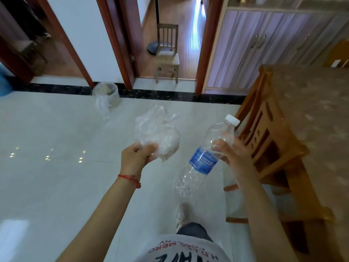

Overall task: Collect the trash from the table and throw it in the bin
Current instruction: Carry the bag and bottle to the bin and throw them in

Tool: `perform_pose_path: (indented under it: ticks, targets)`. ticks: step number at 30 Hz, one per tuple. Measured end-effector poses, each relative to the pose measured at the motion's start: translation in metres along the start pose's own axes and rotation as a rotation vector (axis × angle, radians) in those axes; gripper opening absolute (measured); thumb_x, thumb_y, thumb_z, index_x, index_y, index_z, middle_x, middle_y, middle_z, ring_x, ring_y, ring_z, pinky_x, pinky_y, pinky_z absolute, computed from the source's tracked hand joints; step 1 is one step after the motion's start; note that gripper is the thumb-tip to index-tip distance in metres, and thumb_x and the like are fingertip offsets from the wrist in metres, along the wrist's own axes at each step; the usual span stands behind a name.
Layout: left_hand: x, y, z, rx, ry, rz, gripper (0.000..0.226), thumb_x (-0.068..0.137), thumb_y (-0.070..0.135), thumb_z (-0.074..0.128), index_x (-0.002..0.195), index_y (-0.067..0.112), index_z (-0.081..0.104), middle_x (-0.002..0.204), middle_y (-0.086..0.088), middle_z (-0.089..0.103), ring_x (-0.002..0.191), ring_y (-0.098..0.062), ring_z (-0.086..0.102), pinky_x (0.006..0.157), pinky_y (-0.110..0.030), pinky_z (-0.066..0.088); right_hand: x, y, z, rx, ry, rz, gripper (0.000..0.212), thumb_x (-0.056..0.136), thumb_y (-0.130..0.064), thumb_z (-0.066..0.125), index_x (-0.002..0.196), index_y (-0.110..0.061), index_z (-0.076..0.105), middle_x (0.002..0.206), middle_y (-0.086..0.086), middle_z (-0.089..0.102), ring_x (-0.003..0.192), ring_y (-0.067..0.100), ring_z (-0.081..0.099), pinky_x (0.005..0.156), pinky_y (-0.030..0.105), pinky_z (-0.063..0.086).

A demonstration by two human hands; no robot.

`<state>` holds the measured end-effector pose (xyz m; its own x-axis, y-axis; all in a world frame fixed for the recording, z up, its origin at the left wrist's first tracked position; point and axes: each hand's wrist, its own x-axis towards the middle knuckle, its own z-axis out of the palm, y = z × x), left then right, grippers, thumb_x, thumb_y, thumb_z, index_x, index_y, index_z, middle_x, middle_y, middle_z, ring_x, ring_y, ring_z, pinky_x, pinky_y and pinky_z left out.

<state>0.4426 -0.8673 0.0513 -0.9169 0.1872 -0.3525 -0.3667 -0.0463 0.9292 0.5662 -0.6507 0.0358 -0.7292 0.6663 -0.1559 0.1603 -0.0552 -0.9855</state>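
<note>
My left hand [137, 156] grips a crumpled clear plastic bag [157, 133] held out over the white tiled floor. My right hand [233, 154] holds an empty clear plastic bottle [204, 157] with a blue label and white cap, tilted with the cap up and to the right. The bin [110, 94], lined with a clear plastic bag, stands on the floor ahead and to the left, against the wall between two doorways. The table [317, 114] with a patterned cover is at the right.
A wooden chair [268, 140] is tucked at the table, close to my right hand. A small wooden chair [168, 53] stands in the doorway ahead. A purple cabinet [264, 48] lines the far right wall. My foot [182, 214] is on the tiled floor below.
</note>
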Motion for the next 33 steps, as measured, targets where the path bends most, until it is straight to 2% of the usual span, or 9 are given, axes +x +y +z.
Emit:
perform_pose_path:
  ticks: [5, 8, 11, 16, 20, 25, 28, 30, 33]
  targets:
    - [0.079, 0.027, 0.060, -0.012, 0.012, 0.035, 0.043, 0.071, -0.002, 0.071, 0.038, 0.015, 0.049, 0.040, 0.008, 0.056, 0.047, -0.010, 0.059, 0.052, -0.019, 0.055, 0.099, -0.028, -0.011, -0.073, 0.014, -0.044, 0.049, 0.076, -0.045, 0.069, 0.111, -0.012, 0.059, 0.077, -0.015, 0.070, 0.071, -0.006, 0.065, 0.054, 0.008, 0.048]
    - [0.117, 0.035, 0.084, -0.017, 0.022, 0.023, 0.048, 0.071, -0.001, 0.071, 0.034, 0.019, 0.047, 0.039, 0.009, 0.055, 0.048, -0.010, 0.060, 0.053, -0.019, 0.055, 0.143, -0.033, -0.011, -0.129, 0.013, -0.057, 0.051, 0.080, -0.044, 0.064, 0.115, -0.008, 0.056, 0.089, -0.008, 0.066, 0.076, -0.001, 0.065, 0.059, 0.012, 0.051]
    - [0.156, 0.043, 0.109, 0.001, 0.042, 0.009, 0.040, 0.071, -0.001, 0.071, 0.045, 0.010, 0.043, 0.046, 0.001, 0.052, 0.051, -0.013, 0.059, 0.053, -0.019, 0.056, 0.182, -0.040, -0.009, -0.147, -0.001, -0.034, 0.048, 0.075, -0.053, 0.063, 0.111, -0.021, 0.055, 0.093, -0.007, 0.067, 0.085, 0.011, 0.066, 0.067, 0.023, 0.056]
    - [0.234, 0.063, 0.147, 0.024, 0.004, -0.007, 0.034, 0.071, -0.001, 0.071, 0.052, 0.008, 0.044, 0.058, -0.007, 0.048, 0.049, -0.011, 0.059, 0.052, -0.018, 0.054, 0.265, -0.051, 0.001, -0.123, 0.034, -0.017, 0.043, 0.083, -0.034, 0.060, 0.119, -0.011, 0.053, 0.091, -0.007, 0.063, 0.075, -0.002, 0.065, 0.057, 0.006, 0.048]
    - [0.310, 0.082, 0.175, 0.041, -0.055, -0.021, 0.016, 0.072, 0.002, 0.071, 0.078, -0.001, 0.056, 0.074, -0.014, 0.049, 0.058, -0.016, 0.060, 0.055, -0.018, 0.055, 0.336, -0.060, 0.011, -0.070, -0.034, -0.014, 0.056, 0.074, -0.047, 0.061, 0.120, -0.016, 0.052, 0.109, 0.003, 0.062, 0.091, 0.013, 0.061, 0.064, 0.009, 0.051]
    - [0.404, 0.114, 0.213, 0.075, -0.098, -0.047, 0.021, 0.072, 0.002, 0.071, 0.085, -0.009, 0.059, 0.075, -0.014, 0.059, 0.056, -0.010, 0.065, 0.053, -0.017, 0.054, 0.435, -0.077, 0.036, -0.082, 0.077, 0.066, 0.020, 0.082, -0.034, 0.063, 0.099, -0.027, 0.057, 0.099, -0.002, 0.065, 0.085, 0.008, 0.064, 0.054, 0.010, 0.050]
    - [0.456, 0.135, 0.235, 0.100, -0.122, -0.052, 0.011, 0.072, 0.000, 0.070, 0.070, -0.003, 0.059, 0.062, -0.004, 0.062, 0.055, -0.012, 0.064, 0.051, -0.017, 0.053, 0.483, -0.090, 0.046, -0.053, 0.103, 0.069, 0.020, 0.078, -0.036, 0.065, 0.096, -0.030, 0.059, 0.089, -0.011, 0.066, 0.074, -0.002, 0.066, 0.050, 0.007, 0.046]
    - [0.486, 0.145, 0.250, 0.096, -0.130, -0.046, 0.027, 0.072, -0.002, 0.069, 0.049, 0.005, 0.056, 0.046, 0.006, 0.061, 0.048, -0.008, 0.061, 0.049, -0.016, 0.053, 0.509, -0.098, 0.050, -0.047, 0.085, 0.063, 0.029, 0.072, -0.041, 0.061, 0.100, -0.031, 0.059, 0.089, -0.015, 0.066, 0.074, -0.004, 0.065, 0.055, 0.009, 0.049]
    - [0.526, 0.156, 0.273, 0.088, -0.147, -0.057, 0.031, 0.072, -0.002, 0.069, 0.047, 0.009, 0.056, 0.044, 0.007, 0.061, 0.048, -0.005, 0.061, 0.050, -0.016, 0.053, 0.551, -0.103, 0.052, -0.013, 0.101, 0.056, 0.036, 0.068, -0.044, 0.063, 0.101, -0.030, 0.059, 0.093, -0.012, 0.066, 0.079, 0.001, 0.066, 0.064, 0.015, 0.051]
